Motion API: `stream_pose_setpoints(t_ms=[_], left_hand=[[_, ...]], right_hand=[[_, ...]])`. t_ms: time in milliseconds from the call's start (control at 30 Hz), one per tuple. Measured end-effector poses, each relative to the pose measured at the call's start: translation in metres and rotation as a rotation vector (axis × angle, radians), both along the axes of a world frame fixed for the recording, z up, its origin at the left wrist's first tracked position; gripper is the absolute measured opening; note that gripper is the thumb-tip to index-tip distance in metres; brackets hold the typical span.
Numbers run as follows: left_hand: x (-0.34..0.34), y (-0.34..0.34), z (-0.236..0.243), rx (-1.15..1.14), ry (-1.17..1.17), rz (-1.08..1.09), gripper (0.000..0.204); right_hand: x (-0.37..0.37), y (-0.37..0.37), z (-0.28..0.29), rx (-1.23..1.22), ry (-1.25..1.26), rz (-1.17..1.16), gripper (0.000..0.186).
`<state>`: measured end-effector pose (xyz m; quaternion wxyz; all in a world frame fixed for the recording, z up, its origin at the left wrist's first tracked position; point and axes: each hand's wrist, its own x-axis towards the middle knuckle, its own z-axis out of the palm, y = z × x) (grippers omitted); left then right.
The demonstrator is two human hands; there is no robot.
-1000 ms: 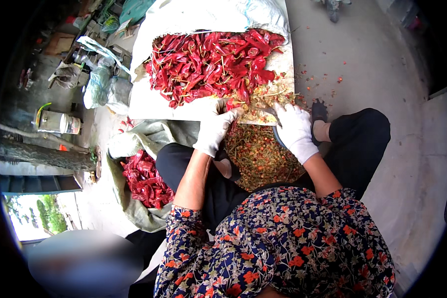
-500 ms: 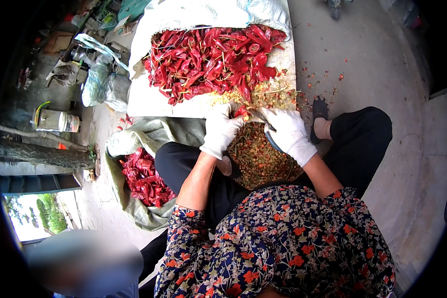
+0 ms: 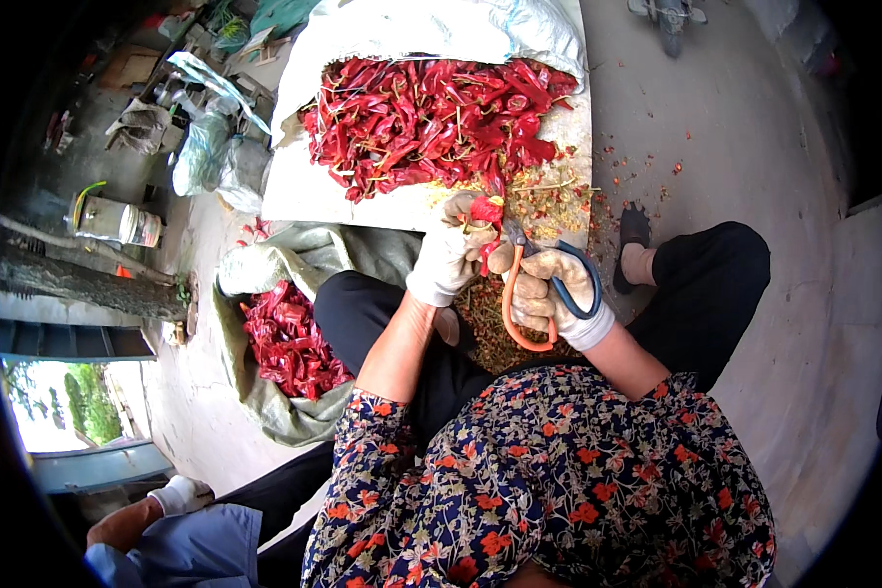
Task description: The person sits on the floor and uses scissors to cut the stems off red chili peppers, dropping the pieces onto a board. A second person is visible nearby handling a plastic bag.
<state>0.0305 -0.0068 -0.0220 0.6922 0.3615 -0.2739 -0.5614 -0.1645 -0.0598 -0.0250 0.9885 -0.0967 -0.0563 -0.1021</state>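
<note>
My left hand (image 3: 446, 257), in a white glove with stained fingertips, is closed on a red dried chili pepper (image 3: 486, 209). Gloved the same way, my right hand (image 3: 563, 284) grips scissors (image 3: 509, 312) with one orange and one dark blue handle loop. Their short dark blades point up beside the pepper; whether they touch it I cannot tell. Beyond my hands, a heap of red chili peppers (image 3: 431, 122) lies on a pale board (image 3: 309, 201). Cut stems and yellowish bits (image 3: 490, 323) cover the area below my hands, partly hidden by them.
Left of my knee, an open green-grey sack (image 3: 309, 423) holds more red peppers (image 3: 289, 343). White sacking (image 3: 412, 29) drapes the far end of the heap. Another person's gloved hand (image 3: 182, 495) shows at lower left. A bucket (image 3: 118, 220) and plastic bags (image 3: 203, 152) stand farther left.
My right hand has turned, bringing the scissors' orange and blue loops into sight. My left hand has tilted the pepper upward. The whole view has shifted slightly.
</note>
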Motion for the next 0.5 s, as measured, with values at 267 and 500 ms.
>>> stream_pose_setpoints(t_ms=[267, 500], left_hand=[[0.002, 0.057, 0.004, 0.147, -1.691, -0.151, 0.048], [-0.019, 0.129, 0.054, 0.472, -1.861, 0.278, 0.027]], right_hand=[[-0.009, -0.093, -0.027, -0.112, 0.269, -0.643, 0.038], [-0.005, -0.152, -0.136, -1.233, 1.084, -0.933, 0.029]])
